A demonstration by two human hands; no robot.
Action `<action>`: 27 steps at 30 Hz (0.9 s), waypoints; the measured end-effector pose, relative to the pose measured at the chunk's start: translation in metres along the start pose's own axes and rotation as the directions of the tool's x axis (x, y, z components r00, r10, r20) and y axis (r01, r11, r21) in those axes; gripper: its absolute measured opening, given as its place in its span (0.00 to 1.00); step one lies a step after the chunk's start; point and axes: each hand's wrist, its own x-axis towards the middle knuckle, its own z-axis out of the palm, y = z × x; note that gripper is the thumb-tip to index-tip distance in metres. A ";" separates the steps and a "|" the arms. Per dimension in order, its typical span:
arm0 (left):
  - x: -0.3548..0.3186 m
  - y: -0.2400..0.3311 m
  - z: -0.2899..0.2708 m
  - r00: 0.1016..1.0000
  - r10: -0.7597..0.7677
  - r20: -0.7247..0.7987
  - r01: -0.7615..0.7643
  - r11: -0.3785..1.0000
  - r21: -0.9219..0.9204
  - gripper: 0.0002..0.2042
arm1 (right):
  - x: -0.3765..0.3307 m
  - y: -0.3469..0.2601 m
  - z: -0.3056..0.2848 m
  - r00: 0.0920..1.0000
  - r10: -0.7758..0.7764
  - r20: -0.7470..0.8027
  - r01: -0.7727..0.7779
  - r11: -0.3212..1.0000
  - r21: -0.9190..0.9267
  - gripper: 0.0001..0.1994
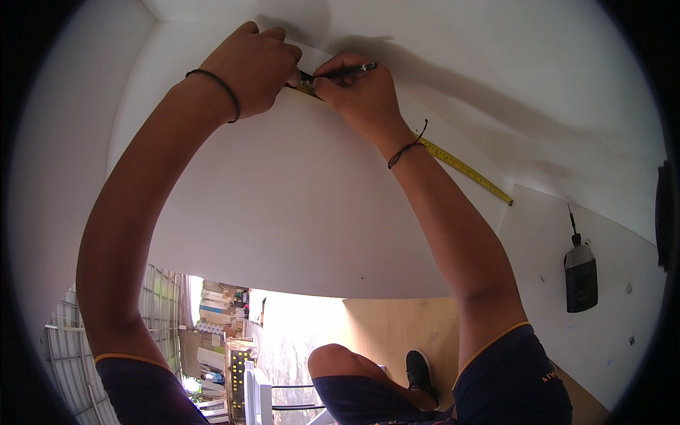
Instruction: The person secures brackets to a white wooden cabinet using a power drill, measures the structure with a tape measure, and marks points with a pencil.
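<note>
My left hand (258, 67) is closed at the far end of a tape measure; the case is mostly hidden under my fingers. Its yellow blade (464, 168) runs to the right across a large white panel (297, 198), passing behind my right wrist, and the hooked end lies near the panel's right corner. Between thumb and fingers, my right hand (363, 92) pinches a dark pencil or pen (354, 69). The tip is down by the blade, close to my left fingers, and I cannot make out whether it touches the panel.
White walls (567, 92) rise around the panel. At the right, what looks like a cordless drill (581, 278) with a long bit rests against a white board (623, 312). Below are a wooden board (397, 322), a shoe (419, 372), a white frame (261, 397) and stacked materials.
</note>
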 end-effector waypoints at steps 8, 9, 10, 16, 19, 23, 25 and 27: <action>0.000 0.000 0.001 1.000 -0.006 -0.011 0.006 1.000 -0.019 0.08 | 0.000 -0.002 0.000 1.000 -0.011 -0.005 0.011 1.000 -0.010 0.07; 0.000 -0.001 0.002 1.000 -0.004 -0.017 0.003 1.000 -0.023 0.08 | -0.001 -0.002 0.000 1.000 -0.014 -0.006 0.014 1.000 -0.008 0.07; -0.001 -0.001 0.002 1.000 -0.005 -0.015 0.004 1.000 -0.022 0.08 | -0.001 -0.002 0.001 1.000 -0.017 -0.008 0.017 1.000 -0.006 0.07; 0.000 -0.001 0.002 1.000 -0.004 -0.015 0.004 1.000 -0.017 0.08 | -0.001 -0.003 0.000 1.000 0.013 -0.007 -0.013 1.000 -0.024 0.06; -0.001 -0.001 0.002 1.000 -0.006 -0.009 0.006 1.000 -0.026 0.08 | -0.001 -0.004 0.000 1.000 0.008 0.004 -0.008 0.999 -0.035 0.06; -0.001 -0.001 0.000 1.000 -0.011 0.004 0.011 1.000 -0.010 0.08 | 0.001 -0.002 0.001 1.000 -0.005 0.002 0.005 1.000 -0.025 0.06; -0.001 -0.001 0.000 1.000 -0.014 0.002 0.014 1.000 -0.010 0.07 | 0.003 -0.002 0.001 1.000 -0.008 0.002 0.008 1.000 -0.018 0.06; -0.001 -0.002 0.002 1.000 -0.016 -0.003 0.016 1.000 -0.024 0.07 | 0.003 -0.002 0.001 1.000 -0.007 0.011 0.008 1.000 -0.017 0.07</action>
